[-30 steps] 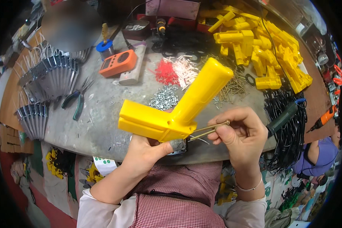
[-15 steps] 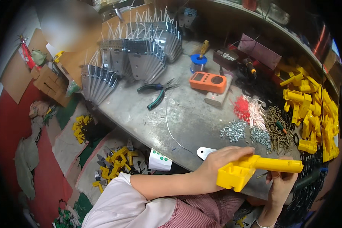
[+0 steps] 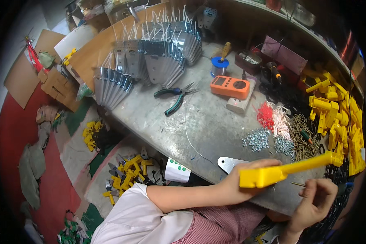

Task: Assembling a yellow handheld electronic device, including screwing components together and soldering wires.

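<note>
A yellow plastic handle housing (image 3: 261, 177), with a long narrow arm pointing right, is gripped in my left hand (image 3: 236, 182). My left fingers are closed behind it, partly hidden by it. Beyond that hand the rounded, holed end of a silver metal plate (image 3: 227, 162) sticks out; I cannot tell whether the hand touches it. My right hand (image 3: 316, 203) is just right of and below the housing. Between its thumb and finger it pinches a thin brass-coloured screw (image 3: 298, 184), pointing left toward the housing and apart from it.
Brass screws (image 3: 301, 132), silver nuts (image 3: 256, 139), and red (image 3: 265, 117) and white (image 3: 280, 122) sleeves lie in piles beyond my hands. Yellow housings (image 3: 333, 110) heap at right. Pliers (image 3: 175, 106), an orange meter (image 3: 230, 87) and stacked metal plates (image 3: 158, 67) stand farther off.
The housing has turned in my left hand, its arm now narrower in view and tilted up to the right. My right hand has come away from beneath it, down and right, showing the screw.
</note>
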A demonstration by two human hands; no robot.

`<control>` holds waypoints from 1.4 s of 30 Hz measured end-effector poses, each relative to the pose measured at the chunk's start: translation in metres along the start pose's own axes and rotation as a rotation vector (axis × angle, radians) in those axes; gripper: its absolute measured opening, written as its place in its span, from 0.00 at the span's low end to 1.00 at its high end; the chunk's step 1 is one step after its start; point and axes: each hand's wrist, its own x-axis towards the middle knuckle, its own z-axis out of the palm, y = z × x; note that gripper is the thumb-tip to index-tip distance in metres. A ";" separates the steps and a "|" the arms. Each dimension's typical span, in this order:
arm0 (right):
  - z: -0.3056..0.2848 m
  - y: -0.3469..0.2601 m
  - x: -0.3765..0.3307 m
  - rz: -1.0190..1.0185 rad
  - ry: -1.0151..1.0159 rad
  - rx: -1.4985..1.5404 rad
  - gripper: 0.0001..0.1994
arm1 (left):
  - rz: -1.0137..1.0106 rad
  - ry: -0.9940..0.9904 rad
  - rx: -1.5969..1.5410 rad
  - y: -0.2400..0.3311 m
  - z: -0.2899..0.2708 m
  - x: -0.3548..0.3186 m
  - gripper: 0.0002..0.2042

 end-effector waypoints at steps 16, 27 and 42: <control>0.029 -0.008 0.006 -0.242 -0.310 0.065 0.14 | 0.295 -0.016 0.602 0.003 -0.014 0.005 0.23; -0.022 0.019 0.034 -0.341 -0.740 -0.790 0.17 | -0.141 -0.434 0.675 0.016 -0.038 0.048 0.40; -0.020 0.057 0.024 -0.151 -0.987 -0.599 0.23 | -0.031 -0.414 0.871 -0.022 -0.016 0.019 0.35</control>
